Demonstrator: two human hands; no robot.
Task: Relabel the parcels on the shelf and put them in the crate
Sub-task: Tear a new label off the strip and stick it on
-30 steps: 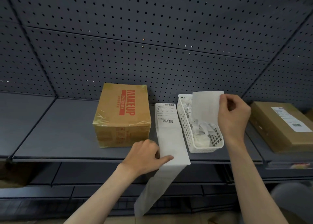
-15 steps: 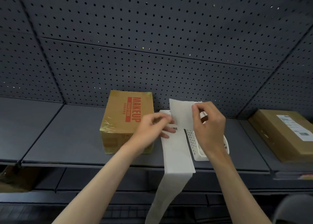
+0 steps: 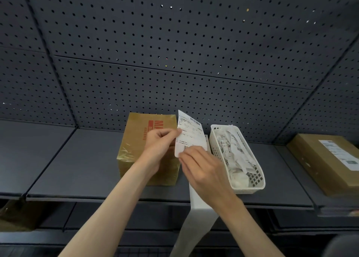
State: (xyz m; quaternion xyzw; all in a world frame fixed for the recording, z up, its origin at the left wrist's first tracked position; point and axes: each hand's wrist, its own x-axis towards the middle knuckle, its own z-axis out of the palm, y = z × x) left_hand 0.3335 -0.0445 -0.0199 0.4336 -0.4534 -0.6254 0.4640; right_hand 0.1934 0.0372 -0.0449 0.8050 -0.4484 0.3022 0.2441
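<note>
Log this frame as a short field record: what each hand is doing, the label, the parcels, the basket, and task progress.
left hand: pinches the label's left edge
right hand: grips the label's lower end
shipping label: printed side up, held in front of the tan box
tan box: on shelf, red print, taped
label backing strip: hangs over the shelf edge
white basket: holds crumpled label scraps
flat parcel: far right, labelled
progress: label not yet stuck on
</note>
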